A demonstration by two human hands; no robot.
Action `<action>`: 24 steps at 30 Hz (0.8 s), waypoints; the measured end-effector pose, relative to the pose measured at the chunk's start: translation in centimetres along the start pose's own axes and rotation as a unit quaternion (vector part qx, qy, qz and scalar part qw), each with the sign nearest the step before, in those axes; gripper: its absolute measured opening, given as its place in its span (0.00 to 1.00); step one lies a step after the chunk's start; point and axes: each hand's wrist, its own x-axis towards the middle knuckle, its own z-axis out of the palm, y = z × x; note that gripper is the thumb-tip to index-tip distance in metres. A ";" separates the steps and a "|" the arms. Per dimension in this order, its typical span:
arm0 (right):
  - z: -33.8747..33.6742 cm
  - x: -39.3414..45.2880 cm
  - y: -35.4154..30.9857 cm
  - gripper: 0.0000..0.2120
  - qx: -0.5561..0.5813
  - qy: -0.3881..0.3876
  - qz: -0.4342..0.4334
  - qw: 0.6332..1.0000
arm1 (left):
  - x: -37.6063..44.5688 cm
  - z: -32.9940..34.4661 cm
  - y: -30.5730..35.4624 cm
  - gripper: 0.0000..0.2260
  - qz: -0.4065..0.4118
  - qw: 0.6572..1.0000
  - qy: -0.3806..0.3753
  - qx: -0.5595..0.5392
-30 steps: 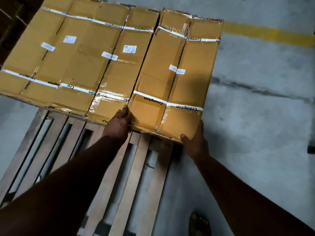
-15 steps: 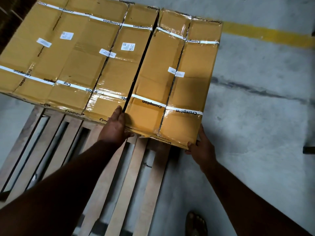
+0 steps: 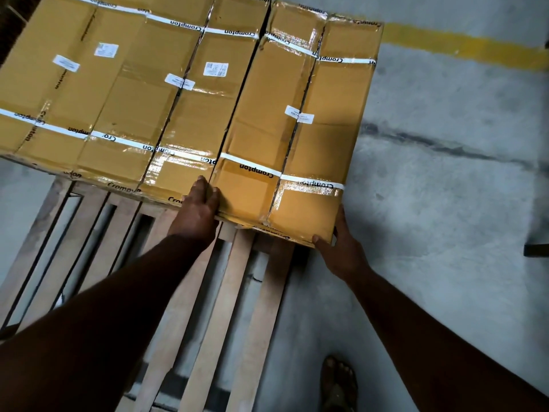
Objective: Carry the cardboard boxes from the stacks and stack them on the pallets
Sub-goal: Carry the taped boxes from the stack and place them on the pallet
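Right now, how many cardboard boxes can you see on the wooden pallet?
3. The right box sits at the pallet's right edge, held at its near corners by the left hand and right hand. The middle box lies beside it, the left box beyond. Others may be out of frame.

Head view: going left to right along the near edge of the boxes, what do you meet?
Wooden pallet → left hand → rightmost cardboard box → right hand → concrete floor.

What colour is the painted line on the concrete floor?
Yellow: the painted line on the grey concrete floor, best in the head view.
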 end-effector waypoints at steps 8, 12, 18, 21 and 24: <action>-0.6 -4.6 -5.7 0.29 -0.093 0.140 -0.024 0.986 | -2.7 -4.6 5.6 0.33 -0.039 0.995 -0.030 -0.087; -2.1 -10.4 -10.4 0.14 -0.055 0.130 -0.092 0.986 | -7.9 -9.0 7.0 0.24 -0.037 0.983 0.005 -0.181; -0.5 -24.5 -18.3 0.09 -0.008 0.078 -0.184 0.980 | -22.1 -15.5 4.4 0.16 -0.075 0.925 0.092 -0.362; 2.4 -31.9 -24.1 0.09 -0.014 0.044 -0.219 0.975 | -30.6 -19.3 -0.3 0.12 -0.124 0.903 0.101 -0.400; 7.6 -40.9 -31.8 0.08 -0.005 0.002 -0.231 0.973 | -40.5 -23.9 -7.4 0.12 -0.146 0.888 0.141 -0.412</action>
